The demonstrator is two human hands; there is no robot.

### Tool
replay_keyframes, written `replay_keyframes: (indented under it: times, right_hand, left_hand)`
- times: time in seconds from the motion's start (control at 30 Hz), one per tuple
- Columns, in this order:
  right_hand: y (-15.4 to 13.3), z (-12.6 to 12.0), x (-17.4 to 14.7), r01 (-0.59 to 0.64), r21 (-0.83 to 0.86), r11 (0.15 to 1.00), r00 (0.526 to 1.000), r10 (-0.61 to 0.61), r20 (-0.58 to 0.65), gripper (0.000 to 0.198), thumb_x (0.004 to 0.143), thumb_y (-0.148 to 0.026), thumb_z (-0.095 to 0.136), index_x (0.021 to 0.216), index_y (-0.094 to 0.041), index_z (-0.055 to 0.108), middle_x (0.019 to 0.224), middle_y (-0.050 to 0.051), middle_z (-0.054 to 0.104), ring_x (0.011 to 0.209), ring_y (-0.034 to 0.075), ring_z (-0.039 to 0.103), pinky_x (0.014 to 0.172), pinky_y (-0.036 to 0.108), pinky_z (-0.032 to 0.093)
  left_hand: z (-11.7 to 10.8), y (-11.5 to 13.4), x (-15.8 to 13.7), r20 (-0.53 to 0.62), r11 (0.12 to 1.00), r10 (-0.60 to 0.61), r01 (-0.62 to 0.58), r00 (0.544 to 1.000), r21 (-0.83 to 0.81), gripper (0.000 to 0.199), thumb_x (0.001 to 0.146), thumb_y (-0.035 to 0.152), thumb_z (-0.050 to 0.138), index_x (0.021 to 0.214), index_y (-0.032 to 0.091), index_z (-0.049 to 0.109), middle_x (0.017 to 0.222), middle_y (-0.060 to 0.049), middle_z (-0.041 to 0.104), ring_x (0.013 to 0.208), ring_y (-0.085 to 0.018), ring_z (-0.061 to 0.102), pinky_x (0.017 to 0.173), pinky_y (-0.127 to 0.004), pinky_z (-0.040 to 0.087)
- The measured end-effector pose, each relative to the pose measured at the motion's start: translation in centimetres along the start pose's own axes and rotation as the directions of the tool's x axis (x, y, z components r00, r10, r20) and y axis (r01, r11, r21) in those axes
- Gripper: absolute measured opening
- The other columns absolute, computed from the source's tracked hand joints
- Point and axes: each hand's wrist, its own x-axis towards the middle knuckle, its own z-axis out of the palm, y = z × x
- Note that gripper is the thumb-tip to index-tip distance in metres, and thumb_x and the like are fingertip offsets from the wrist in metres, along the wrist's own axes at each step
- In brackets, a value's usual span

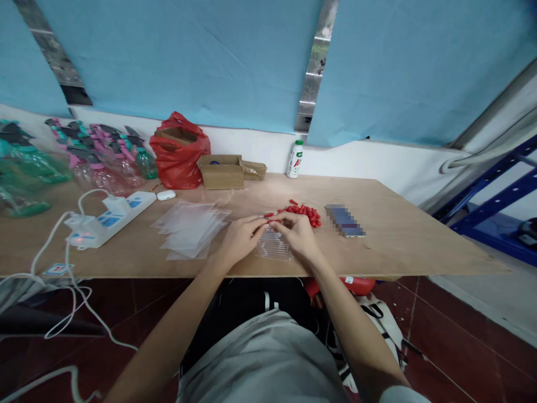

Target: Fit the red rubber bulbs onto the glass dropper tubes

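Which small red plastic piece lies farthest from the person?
The small red plastic piece at the far edge of the red heap, toward the white, green-capped bottle; the others lie nearer.

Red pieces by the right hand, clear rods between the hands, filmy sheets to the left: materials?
Red pieces: probably plastic or rubber; uniform saturated red, too small to judge finish.
Clear rods: likely smooth clear plastic, possibly glass; see-through with bright streaks along their length.
Filmy sheets: likely thin plastic film; translucent, milkier where layers overlap.

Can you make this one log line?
left hand: at small red piece; right hand: at same piece; beneath: clear rods; beyond: piled red pieces; left: plastic bags
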Motion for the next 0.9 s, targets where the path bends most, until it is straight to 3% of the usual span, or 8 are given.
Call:
replay_keyframes:
  times: [0.23,0.43,0.63,0.8,0.9]
  right_hand:
    - [-0.9,-1.5,0.0,-0.028,-0.027,0.999,1.0,0.028,0.0,0.027,0.09,-0.041,0.082,0.109,-0.022,0.085,0.106,0.009,0.083,0.092,0.024,0.076,0.088,0.038,0.059]
    - [-0.7,-2.0,0.0,-0.09,0.031,0.996,0.996,0.09,-0.01,0.032,0.087,-0.043,0.084,0.109,-0.019,0.081,0.091,0.006,0.081,0.082,0.022,0.075,0.081,0.036,0.059]
    - [-1.1,-2.2,0.2,-0.137,0.177,0.975,0.99,0.136,0.018,0.041,0.082,-0.049,0.09,0.108,-0.019,0.082,0.088,0.006,0.082,0.079,0.021,0.076,0.079,0.035,0.062]
    - [-1.2,-2.7,0.2,-0.134,0.242,0.961,0.991,0.125,0.054,0.037,0.082,-0.049,0.091,0.102,-0.019,0.082,0.085,0.005,0.082,0.076,0.019,0.076,0.079,0.034,0.063]
    - [-1.3,-2.7,0.2,-0.118,0.264,0.957,0.993,0.11,0.045,0.035,0.08,-0.049,0.092,0.095,-0.019,0.082,0.08,0.005,0.081,0.073,0.018,0.075,0.076,0.033,0.063]
  left_hand:
    - [0.4,0.5,0.2,-0.062,0.999,-0.033,0.034,0.997,0.012,0.034,0.114,0.025,0.042,0.123,0.021,0.075,0.112,-0.008,0.076,0.1,-0.023,0.072,0.091,-0.036,0.054]
    - [0.5,-0.3,0.3,-0.089,0.999,-0.013,0.01,0.996,-0.039,0.026,0.112,0.026,0.051,0.119,0.023,0.075,0.112,-0.006,0.075,0.102,-0.021,0.071,0.094,-0.034,0.053]
    - [0.1,-0.4,0.3,-0.118,0.986,-0.149,0.14,0.982,-0.085,0.021,0.109,0.033,0.059,0.108,0.023,0.078,0.095,-0.002,0.078,0.078,-0.017,0.067,0.079,-0.031,0.051]
    - [-0.2,-0.2,0.4,-0.106,0.991,-0.069,0.056,0.992,-0.121,0.028,0.111,0.032,0.054,0.105,0.021,0.08,0.097,-0.005,0.078,0.087,-0.02,0.07,0.083,-0.033,0.05]
    - [-0.3,-0.2,0.5,-0.121,0.985,-0.062,0.042,0.991,-0.165,0.027,0.11,0.034,0.058,0.106,0.022,0.082,0.09,-0.005,0.074,0.081,-0.02,0.067,0.079,-0.032,0.049]
